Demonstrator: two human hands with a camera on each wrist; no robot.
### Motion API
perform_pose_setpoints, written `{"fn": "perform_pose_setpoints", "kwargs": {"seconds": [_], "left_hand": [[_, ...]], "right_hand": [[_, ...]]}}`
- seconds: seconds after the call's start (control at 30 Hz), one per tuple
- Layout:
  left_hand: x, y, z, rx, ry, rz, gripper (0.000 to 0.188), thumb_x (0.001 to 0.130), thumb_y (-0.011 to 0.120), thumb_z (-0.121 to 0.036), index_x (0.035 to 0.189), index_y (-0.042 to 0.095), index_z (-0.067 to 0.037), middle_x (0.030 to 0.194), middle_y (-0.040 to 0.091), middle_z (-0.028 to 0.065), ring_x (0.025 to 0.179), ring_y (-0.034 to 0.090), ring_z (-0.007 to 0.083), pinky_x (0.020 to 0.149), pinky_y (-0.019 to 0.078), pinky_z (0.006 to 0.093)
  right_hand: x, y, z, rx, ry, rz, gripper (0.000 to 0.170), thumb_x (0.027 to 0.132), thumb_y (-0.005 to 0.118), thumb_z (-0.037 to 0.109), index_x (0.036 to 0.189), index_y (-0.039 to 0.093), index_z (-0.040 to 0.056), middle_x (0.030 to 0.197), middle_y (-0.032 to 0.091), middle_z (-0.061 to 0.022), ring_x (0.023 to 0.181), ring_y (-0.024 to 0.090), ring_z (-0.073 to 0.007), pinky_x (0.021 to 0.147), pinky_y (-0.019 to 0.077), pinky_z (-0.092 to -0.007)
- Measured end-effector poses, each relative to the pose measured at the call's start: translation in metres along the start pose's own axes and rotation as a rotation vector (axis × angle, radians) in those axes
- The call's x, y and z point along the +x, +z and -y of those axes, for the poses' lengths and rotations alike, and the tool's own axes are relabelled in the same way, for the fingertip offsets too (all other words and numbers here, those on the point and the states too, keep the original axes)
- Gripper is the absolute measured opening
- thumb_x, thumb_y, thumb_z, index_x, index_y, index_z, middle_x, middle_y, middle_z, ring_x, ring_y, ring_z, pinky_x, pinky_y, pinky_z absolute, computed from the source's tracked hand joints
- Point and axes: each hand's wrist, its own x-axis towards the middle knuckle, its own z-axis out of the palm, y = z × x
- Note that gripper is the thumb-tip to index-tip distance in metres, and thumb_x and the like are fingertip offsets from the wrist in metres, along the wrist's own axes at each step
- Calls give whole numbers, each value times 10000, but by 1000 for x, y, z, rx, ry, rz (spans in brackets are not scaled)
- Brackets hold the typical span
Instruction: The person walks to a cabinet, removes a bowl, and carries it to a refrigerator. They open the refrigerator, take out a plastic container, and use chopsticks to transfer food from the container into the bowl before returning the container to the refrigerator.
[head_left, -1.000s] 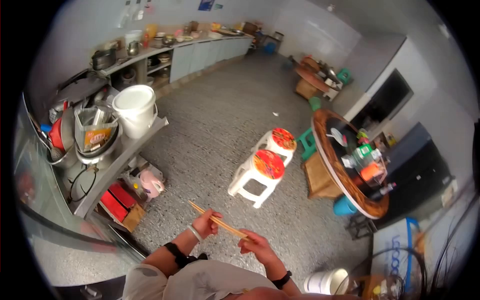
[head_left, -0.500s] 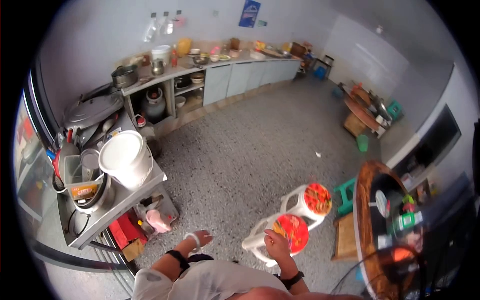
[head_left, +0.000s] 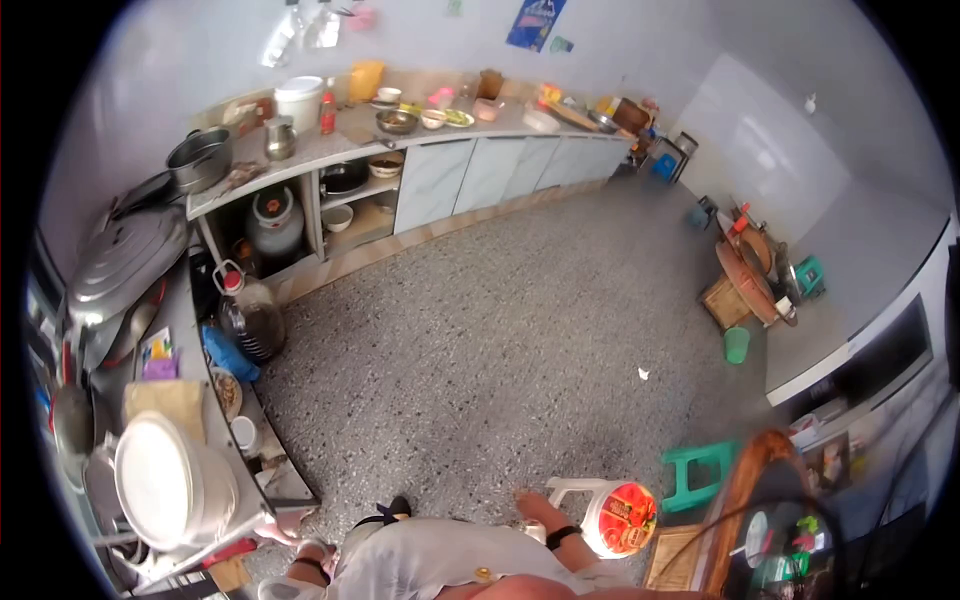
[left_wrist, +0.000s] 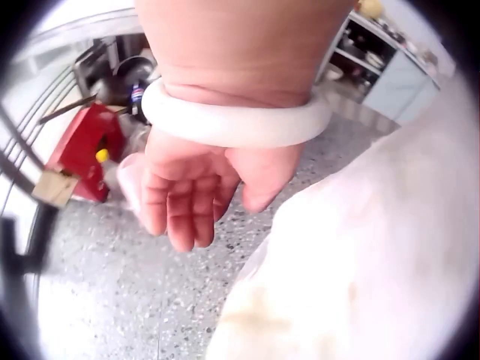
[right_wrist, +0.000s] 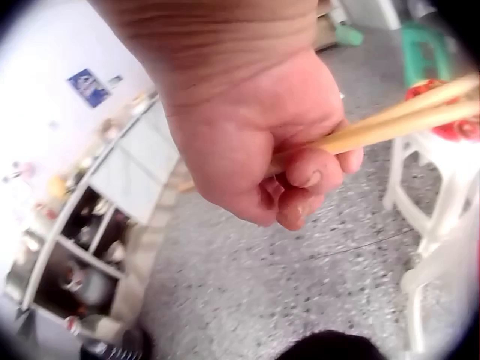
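Observation:
In the right wrist view my right hand grips a pair of wooden chopsticks, its fingers curled round them. The same hand is low in the head view, beside a white stool with a red patterned top; the chopsticks cannot be made out there. My left hand hangs with loosely bent fingers and holds nothing, a white bangle round its wrist. At the bottom of the head view the left hand is near the metal side table's corner.
A side table at the left carries a white lidded bucket and a large pot lid. Along the back wall runs a counter with bowls and pots. A green stool and a wooden-rimmed table stand at the right.
The head view has swung toward the counter and side table. The left hand, on the chopsticks a second ago, has let go and dropped lower; the right hand has also lowered beside the stools.

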Motion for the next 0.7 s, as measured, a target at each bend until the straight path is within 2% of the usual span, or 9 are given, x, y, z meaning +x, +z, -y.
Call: {"fn": "perform_pose_setpoints", "kwargs": {"seconds": [0.1,0.13,0.23,0.3,0.43,0.47,0.57,0.63,0.7], "left_hand": [[57,-144,12,119,36,-6,324,826,446,-228,1068,596,-74,1117,566,140,1051,532,314,891,424,426],[86,-187,13,47,-50,-90,348,836,411,-243,1081,585,-68,1141,545,154,1067,517,319,894,421,416],[188,-300,26,-133,-110,-225,336,829,366,-194,981,615,-27,1137,535,191,1082,509,276,872,433,370],[255,-347,34,-529,27,-470,318,814,368,-176,907,628,-18,1007,602,186,932,594,255,780,479,351],[239,-518,-9,-903,-129,-191,342,843,332,-188,754,605,-3,666,627,124,569,613,218,516,486,377],[255,-539,0,-958,-160,-199,293,840,333,-154,822,581,4,658,602,123,534,587,224,481,470,370],[290,-561,14,-1692,-329,-379,209,825,397,-128,892,551,-3,621,558,112,467,525,214,409,420,355],[285,-596,8,-1829,-508,-391,172,826,415,-125,907,537,-36,614,483,97,417,431,191,352,366,355],[309,-613,22,-126,-237,-148,340,774,526,-238,1073,563,-82,914,627,156,765,620,292,627,510,392]], "right_hand": [[-31,-30,-51,376,336,227,108,634,609,131,647,614,24,683,609,-149,615,606,-295,523,459,-414],[-29,-25,-61,1015,958,146,94,606,591,105,562,578,24,561,576,-138,506,578,-288,438,413,-401],[-18,15,-128,1027,793,371,108,551,600,100,488,543,33,534,560,-148,532,590,-274,429,412,-387],[10,-32,-159,447,318,341,86,597,597,109,569,586,29,602,586,-145,585,605,-275,465,446,-355],[139,-88,-281,273,127,572,176,648,611,127,756,624,-11,661,603,-178,616,604,-302,553,486,-354],[162,-86,-309,957,474,146,164,663,568,108,762,640,-2,719,620,-188,667,609,-326,582,490,-380],[294,-191,-397,65,124,272,221,691,520,126,837,641,11,777,622,-194,704,611,-328,599,485,-414],[376,-246,-450,693,566,146,259,779,503,217,871,610,-1,749,621,-152,636,614,-274,538,480,-373],[431,-306,-482,925,706,50,276,792,496,234,900,599,2,732,619,-133,619,612,-244,523,478,-360]]}}
